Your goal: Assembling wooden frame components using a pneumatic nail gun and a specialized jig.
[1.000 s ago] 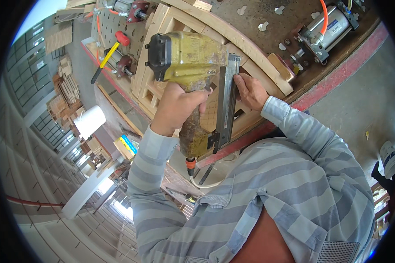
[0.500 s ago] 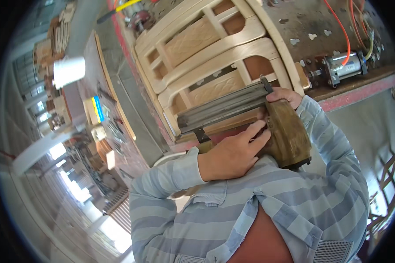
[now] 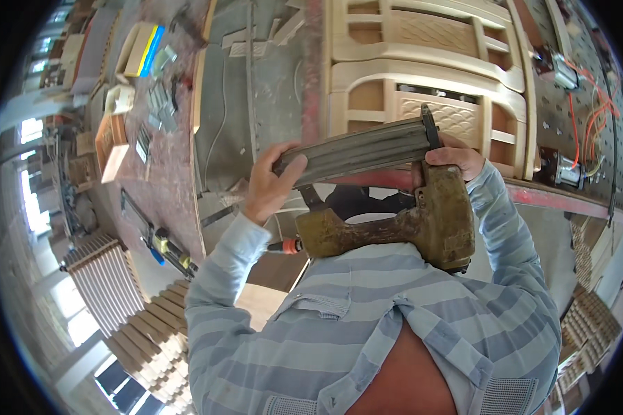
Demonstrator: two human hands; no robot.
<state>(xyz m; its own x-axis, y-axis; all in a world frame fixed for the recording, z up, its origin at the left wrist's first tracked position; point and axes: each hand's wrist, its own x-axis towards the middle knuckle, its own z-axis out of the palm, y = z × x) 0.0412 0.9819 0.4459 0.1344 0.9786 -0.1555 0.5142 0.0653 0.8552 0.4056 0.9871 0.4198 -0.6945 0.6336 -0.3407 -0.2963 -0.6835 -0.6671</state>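
Observation:
A worn olive-brown air nail gun (image 3: 450, 214) lies sideways against my striped shirt, its body to the right. Its long grey magazine (image 3: 360, 152) points left and slightly down. My left hand (image 3: 270, 183) is wrapped round the magazine's left end, with the thumb on the upper face. Up at the nose, my right hand (image 3: 457, 158) grips the gun between thumb and fingers; some of those fingers are hidden behind it. An orange hose fitting (image 3: 289, 246) sits at the handle's left end. Just beyond the gun lie pale wooden frames (image 3: 429, 68) with carved panels.
The frames rest on a red-edged metal bench (image 3: 533, 196). Air cylinders (image 3: 559, 168) with orange hoses stand at its right. On the left, a second table (image 3: 163, 149) bears metal pieces, boxes and a yellow-black tool (image 3: 169, 252). Stacked wooden strips (image 3: 156, 325) stand at lower left.
My left hand has gone from the gun's body to the magazine's left end. The right hand stays at the nose. The view has turned, so the frames now appear straighter and farther right.

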